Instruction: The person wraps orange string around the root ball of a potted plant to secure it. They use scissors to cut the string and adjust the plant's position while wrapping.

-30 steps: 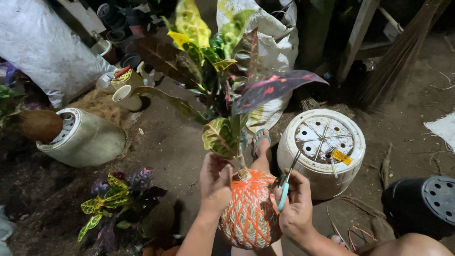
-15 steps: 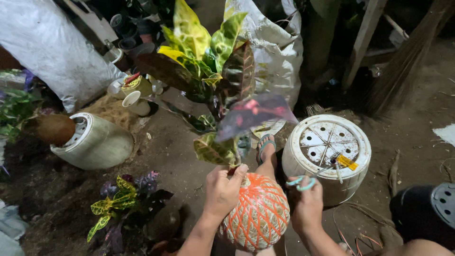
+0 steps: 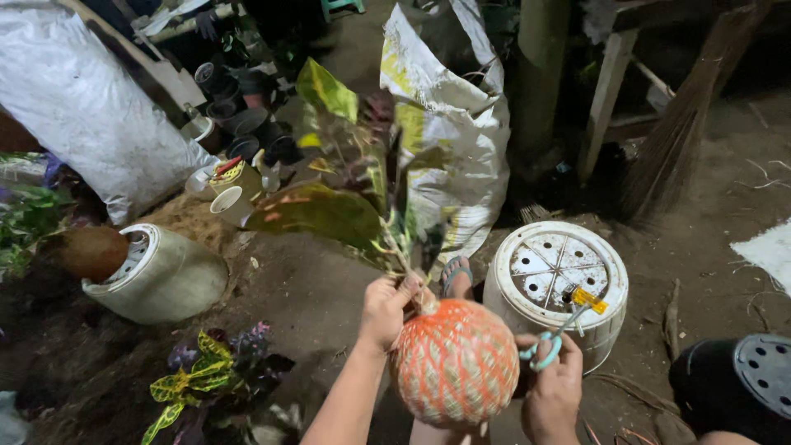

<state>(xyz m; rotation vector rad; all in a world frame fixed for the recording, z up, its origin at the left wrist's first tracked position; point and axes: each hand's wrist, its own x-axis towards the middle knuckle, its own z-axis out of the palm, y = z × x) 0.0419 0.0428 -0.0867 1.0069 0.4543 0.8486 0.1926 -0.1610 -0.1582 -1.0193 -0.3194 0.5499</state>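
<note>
We held the croton plant (image 3: 346, 206) up over the dirt floor by its stem, our left hand (image 3: 387, 309) closed just above the orange-netted root ball (image 3: 455, 361) so the ball hung free. Beside it, our right hand (image 3: 554, 387) gripped the green-handled scissors (image 3: 550, 342), blades pointing toward the upturned white pot (image 3: 560, 280).

My left hand (image 3: 387, 309) and right hand (image 3: 554, 394) are bare: no gloves, rings or watch visible. Both forearms are uncovered, with no sleeve in view. One foot (image 3: 456, 276) wears a flip-flop sandal with a grey-blue strap.
</note>
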